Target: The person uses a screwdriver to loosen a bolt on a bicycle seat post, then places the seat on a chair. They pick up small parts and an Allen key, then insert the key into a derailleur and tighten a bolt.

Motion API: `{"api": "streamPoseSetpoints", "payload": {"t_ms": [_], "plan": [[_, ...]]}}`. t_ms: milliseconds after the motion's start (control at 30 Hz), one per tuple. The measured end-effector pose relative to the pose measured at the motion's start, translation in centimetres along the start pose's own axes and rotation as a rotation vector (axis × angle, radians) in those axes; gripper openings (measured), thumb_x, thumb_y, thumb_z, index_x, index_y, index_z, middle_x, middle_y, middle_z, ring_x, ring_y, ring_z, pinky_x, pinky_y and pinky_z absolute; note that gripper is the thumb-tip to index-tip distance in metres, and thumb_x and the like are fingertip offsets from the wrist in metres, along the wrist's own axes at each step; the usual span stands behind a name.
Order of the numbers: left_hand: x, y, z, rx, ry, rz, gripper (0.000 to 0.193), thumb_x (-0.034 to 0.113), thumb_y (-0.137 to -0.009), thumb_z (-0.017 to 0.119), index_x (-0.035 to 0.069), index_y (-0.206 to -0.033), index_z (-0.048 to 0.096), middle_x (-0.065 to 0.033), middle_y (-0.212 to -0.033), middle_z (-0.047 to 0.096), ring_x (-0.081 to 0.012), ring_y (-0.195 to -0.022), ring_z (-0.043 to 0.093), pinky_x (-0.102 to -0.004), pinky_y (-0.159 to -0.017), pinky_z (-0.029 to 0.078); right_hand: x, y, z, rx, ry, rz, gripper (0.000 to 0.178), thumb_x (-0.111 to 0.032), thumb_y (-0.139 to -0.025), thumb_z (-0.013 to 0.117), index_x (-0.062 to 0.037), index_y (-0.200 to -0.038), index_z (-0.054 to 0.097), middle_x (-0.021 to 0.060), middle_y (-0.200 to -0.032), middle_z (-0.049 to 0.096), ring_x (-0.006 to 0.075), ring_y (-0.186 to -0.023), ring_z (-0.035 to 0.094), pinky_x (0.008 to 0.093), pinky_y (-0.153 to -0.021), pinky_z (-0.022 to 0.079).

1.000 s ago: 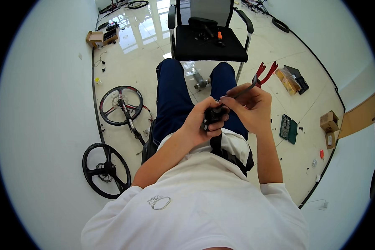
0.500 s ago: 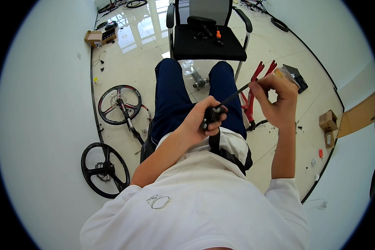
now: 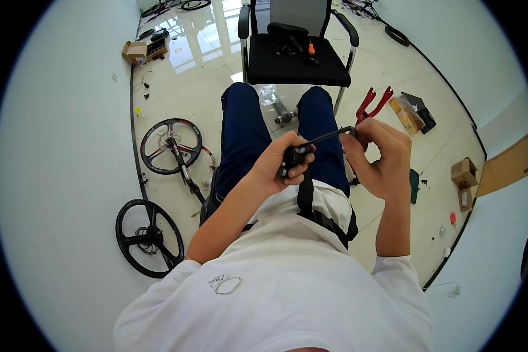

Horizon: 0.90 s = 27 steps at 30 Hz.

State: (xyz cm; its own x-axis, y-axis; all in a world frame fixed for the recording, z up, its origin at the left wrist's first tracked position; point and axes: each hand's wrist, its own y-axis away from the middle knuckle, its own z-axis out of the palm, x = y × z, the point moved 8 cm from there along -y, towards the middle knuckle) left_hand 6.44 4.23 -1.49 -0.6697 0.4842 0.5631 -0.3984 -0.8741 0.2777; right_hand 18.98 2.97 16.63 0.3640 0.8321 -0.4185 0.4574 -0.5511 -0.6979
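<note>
My left hand [image 3: 270,167] is closed around a small black bike part [image 3: 294,158], held above my lap; its exact kind I cannot make out. A dark L-shaped hex key [image 3: 324,138] runs from that part up to the right, its long arm meeting the part. At the key's bent end, my right hand [image 3: 384,157] has its thumb and fingers pinched on it. Fingers of the left hand hide much of the part, including where the key's tip sits.
Ahead stands a black chair [image 3: 328,67] carrying a saddle [image 3: 287,29], small dark parts and an orange-handled tool [image 3: 311,49]. Left on the floor lie two wheels [image 3: 200,141] [image 3: 118,234]. At right are a red frame piece [image 3: 383,104], an orange-yellow case [image 3: 406,114] and cardboard boxes [image 3: 463,173].
My right hand has come down and slightly left, its fingers now at the key's bend, which shows. The key lies flatter. The left hand keeps its grip on the part.
</note>
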Motion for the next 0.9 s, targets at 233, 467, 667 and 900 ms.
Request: {"api": "streamPoseSetpoints", "payload": {"t_ms": [233, 467, 667, 900], "plan": [[-2.3, 0.5, 2.1, -0.199, 0.115, -0.228, 0.027, 0.027, -0.086, 0.054, 0.0, -0.091, 0.055, -0.0071, -0.072, 0.057, -0.008, -0.039, 0.044, -0.0205, -0.03, 0.03, 0.1, -0.4, -0.2, -0.04, -0.517, 0.035, 0.014, 0.0, -0.072, 0.073, 0.0024, -0.084, 0.065, 0.0146, -0.085, 0.069, 0.0215, -0.079, 0.069, 0.0283, -0.065, 0.053], [-3.4, 1.0, 3.1, -0.279, 0.183, -0.341, 0.028, 0.025, -0.087, 0.051, -0.002, -0.093, 0.056, -0.0082, -0.073, 0.056, -0.008, -0.037, 0.041, -0.0207, -0.027, 0.03, 1.8, 0.4, 0.1, -0.27, -0.842, 0.022, 0.018, 0.01, -0.069, 0.072, 0.0089, -0.087, 0.066, 0.0193, -0.086, 0.07, 0.0243, -0.081, 0.071, 0.0302, -0.072, 0.058], [-3.0, 0.4, 2.1, -0.159, 0.033, -0.217, 0.028, 0.027, -0.086, 0.054, -0.001, -0.089, 0.056, -0.0083, -0.071, 0.058, -0.0091, -0.038, 0.043, -0.0221, -0.029, 0.03, 4.1, 1.1, 0.5, -0.062, -0.824, 0.185, 0.009, 0.007, -0.079, 0.07, 0.0063, -0.078, 0.061, 0.0158, -0.075, 0.069, 0.0232, -0.076, 0.072, 0.0289, -0.063, 0.059], [2.6, 1.4, -0.1, 0.267, -0.342, 0.451, 0.018, 0.017, -0.087, 0.056, 0.0, -0.092, 0.057, -0.0064, -0.068, 0.057, -0.0098, -0.041, 0.048, -0.0224, -0.035, 0.035, 5.9, 2.6, 2.4, 0.314, -0.777, 0.434, 0.023, -0.006, -0.088, 0.068, -0.0006, -0.071, 0.054, 0.0131, -0.07, 0.068, 0.0213, -0.072, 0.072, 0.0276, -0.055, 0.059]]}}
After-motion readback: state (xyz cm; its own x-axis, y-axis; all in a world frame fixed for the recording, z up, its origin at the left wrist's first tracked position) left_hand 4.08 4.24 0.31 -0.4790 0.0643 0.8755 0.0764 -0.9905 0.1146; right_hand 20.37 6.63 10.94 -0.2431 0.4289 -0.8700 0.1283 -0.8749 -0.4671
